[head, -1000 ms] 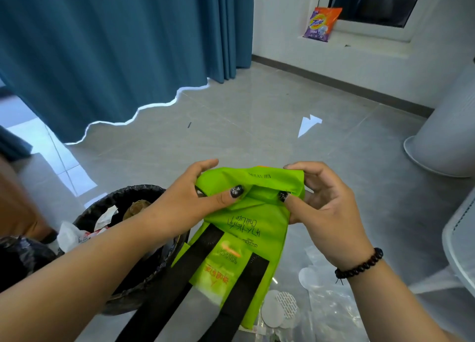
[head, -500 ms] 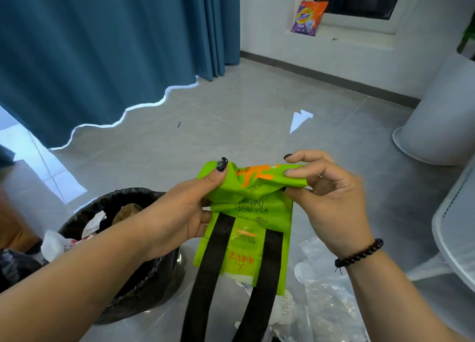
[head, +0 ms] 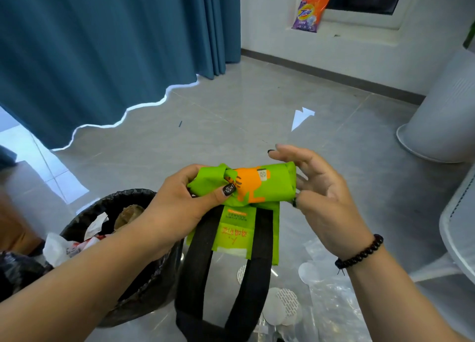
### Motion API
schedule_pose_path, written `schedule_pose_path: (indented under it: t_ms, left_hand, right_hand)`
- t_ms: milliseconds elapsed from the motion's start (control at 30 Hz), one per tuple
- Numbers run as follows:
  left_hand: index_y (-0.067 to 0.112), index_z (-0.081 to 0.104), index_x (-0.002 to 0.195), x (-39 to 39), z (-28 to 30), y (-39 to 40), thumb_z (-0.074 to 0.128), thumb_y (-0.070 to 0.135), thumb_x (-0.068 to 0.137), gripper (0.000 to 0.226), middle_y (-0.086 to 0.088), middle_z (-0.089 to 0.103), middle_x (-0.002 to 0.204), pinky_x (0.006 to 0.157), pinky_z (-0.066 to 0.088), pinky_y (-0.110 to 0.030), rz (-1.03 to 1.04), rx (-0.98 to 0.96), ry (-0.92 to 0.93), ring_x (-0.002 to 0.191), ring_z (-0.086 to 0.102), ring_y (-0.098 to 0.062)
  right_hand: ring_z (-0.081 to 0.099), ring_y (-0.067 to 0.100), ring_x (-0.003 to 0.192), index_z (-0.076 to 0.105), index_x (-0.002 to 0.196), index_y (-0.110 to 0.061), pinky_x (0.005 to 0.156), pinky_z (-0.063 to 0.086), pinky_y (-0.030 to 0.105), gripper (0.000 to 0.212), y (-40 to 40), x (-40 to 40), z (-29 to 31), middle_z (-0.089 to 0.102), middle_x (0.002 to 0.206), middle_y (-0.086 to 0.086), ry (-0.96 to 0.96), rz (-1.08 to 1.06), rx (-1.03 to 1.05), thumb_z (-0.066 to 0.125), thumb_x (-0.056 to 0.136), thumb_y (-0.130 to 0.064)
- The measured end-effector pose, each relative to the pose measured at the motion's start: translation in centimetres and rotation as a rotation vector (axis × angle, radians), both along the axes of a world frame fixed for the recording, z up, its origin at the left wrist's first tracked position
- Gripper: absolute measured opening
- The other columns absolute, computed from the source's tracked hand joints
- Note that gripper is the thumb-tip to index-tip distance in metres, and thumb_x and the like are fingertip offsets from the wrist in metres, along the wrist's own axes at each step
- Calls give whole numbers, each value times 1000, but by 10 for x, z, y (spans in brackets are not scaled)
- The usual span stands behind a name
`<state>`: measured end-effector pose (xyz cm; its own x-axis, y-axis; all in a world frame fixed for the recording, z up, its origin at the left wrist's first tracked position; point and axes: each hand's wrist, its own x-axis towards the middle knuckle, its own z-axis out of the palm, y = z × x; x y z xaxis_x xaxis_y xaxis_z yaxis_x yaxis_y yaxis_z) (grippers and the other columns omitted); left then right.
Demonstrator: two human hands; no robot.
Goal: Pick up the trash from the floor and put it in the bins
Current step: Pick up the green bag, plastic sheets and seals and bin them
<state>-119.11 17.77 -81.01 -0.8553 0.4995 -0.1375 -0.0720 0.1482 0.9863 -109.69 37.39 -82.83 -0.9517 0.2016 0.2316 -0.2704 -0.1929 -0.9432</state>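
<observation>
A bright green reusable bag with an orange print is rolled up at chest height, and its black straps hang down in a loop. My left hand grips the roll's left end with the thumb pressed on top. My right hand is at the right end, fingers spread and straight, thumb tip touching the lower corner. A bin with a black liner stands at lower left, below my left forearm, holding crumpled paper and wrappers.
Clear plastic wrapping and white round discs lie on the floor under the bag. A white paper scrap lies farther out. A blue curtain hangs left, a white cylinder stands right, and a detergent pouch sits on the sill.
The bag's top has been rolled further, so the orange print now faces up. My right hand's fingers have opened out from their pinch. The view shifted slightly.
</observation>
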Motion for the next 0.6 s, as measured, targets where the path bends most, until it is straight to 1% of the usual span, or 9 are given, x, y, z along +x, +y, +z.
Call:
schedule_pose_path:
  t_ms: [67,100,200,300,333,400,433,500,600]
  left_hand:
    - [19,66,100,0,2,0,74,27,61,40,-2,75,90,74,58,-27,-4,-39,93,84,72,-16]
    - [21,66,99,0,2,-1,74,29,60,41,0,75,89,72,58,-24,-10,-63,133,83,71,-13]
    - [23,65,98,1,3,-3,74,30,60,40,6,75,88,68,54,-16,-32,-105,211,79,70,-5]
    - [22,64,101,0,3,-6,73,30,62,41,5,75,90,70,54,-17,-65,-105,189,82,70,-7]
    - [22,64,102,0,3,-7,73,31,62,42,3,75,92,71,55,-19,-74,-106,164,84,71,-9]
    - [21,63,106,1,1,-10,74,35,62,47,0,74,96,79,57,-28,-61,-87,99,92,71,-16]
    - [20,62,109,2,1,-11,75,38,61,53,-2,74,99,85,56,-35,-39,-81,62,96,70,-19]
    - [17,60,114,2,-1,-15,84,44,60,65,-4,72,106,93,52,-44,-5,-67,15,103,68,-21]
    - [12,58,121,-3,-1,-18,83,44,64,70,-6,70,114,96,51,-45,-17,-33,-31,109,65,-23]
  right_hand:
    - [61,27,102,53,126,-21,80,55,43,67,3,-1,-3,59,125,7,-89,52,-35,70,64,-4]
    - [62,28,104,53,127,-21,81,56,44,65,3,-2,-5,61,123,7,-137,46,-3,77,69,-5]
    - [67,25,98,65,111,-21,73,58,35,46,-1,-5,-7,68,110,7,-195,1,94,78,67,-25]
    - [68,22,92,69,100,-23,68,59,36,46,-4,-6,-9,69,106,2,-157,-22,105,80,58,-39]
    - [69,21,91,70,99,-23,67,59,36,45,-5,-7,-9,70,104,0,-147,-40,113,80,58,-38]
    - [69,18,87,71,96,-21,64,58,31,36,-8,-9,-9,72,99,-3,-131,-83,114,78,61,-29]
    - [69,17,86,71,95,-20,64,58,29,34,-11,-10,-9,72,98,-3,-117,-105,111,76,62,-23]
    - [70,18,87,72,93,-18,68,59,31,33,-16,-14,-9,73,98,0,-73,-139,111,75,61,-22]
    - [69,21,93,71,94,-14,75,59,35,32,-23,-19,-7,72,102,7,-2,-173,111,75,62,-13]
